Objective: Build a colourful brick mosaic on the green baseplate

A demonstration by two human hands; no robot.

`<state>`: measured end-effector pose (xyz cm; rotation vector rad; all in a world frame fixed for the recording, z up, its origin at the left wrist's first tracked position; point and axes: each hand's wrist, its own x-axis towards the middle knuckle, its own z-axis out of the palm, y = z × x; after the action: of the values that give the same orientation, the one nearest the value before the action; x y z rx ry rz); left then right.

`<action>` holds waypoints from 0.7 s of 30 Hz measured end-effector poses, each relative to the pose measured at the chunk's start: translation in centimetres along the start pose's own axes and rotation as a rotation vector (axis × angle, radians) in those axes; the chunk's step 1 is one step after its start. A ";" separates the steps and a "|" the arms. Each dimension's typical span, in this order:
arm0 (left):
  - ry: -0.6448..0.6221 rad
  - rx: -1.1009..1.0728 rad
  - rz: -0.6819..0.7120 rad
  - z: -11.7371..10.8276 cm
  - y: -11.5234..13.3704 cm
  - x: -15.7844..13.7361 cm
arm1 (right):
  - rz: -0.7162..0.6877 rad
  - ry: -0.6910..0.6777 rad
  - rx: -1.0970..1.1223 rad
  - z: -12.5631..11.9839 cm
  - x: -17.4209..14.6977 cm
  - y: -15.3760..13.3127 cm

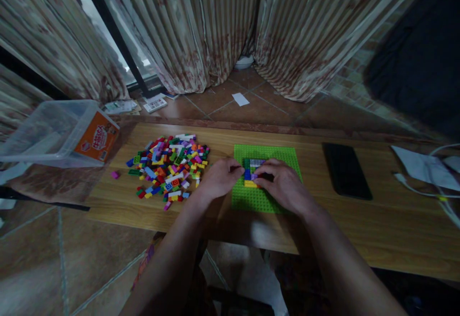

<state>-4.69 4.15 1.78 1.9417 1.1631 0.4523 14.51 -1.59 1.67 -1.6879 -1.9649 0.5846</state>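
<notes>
A green studded baseplate [266, 205] lies on the wooden table, and a small block of toy bricks stands on it, with blue bricks [247, 174], a yellow brick [250, 184] and greyish-lilac bricks [256, 162] showing. My right hand [282, 182] comes in from the right, thumb and forefinger closed around a purple brick [253, 176] at the block. My left hand [223, 176] is at the block's left side with its fingers pinched together by the blue bricks. Whatever is between those left fingertips is hidden.
A heap of loose colourful bricks [168, 165] spreads left of the baseplate, with one pink brick [115, 174] apart. A clear plastic bin [46, 129] stands at far left. On the right lie a black phone [347, 170] and white cables [427, 192]. Curtains hang behind.
</notes>
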 end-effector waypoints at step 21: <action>-0.002 0.035 -0.019 0.1 0.4 0.0 | 0.076 0.020 0.112 -0.3 0.0 0.3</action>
<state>-4.47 3.99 2.03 1.9594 1.1943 0.4227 14.91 -1.53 1.75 -1.6990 -1.8252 0.6891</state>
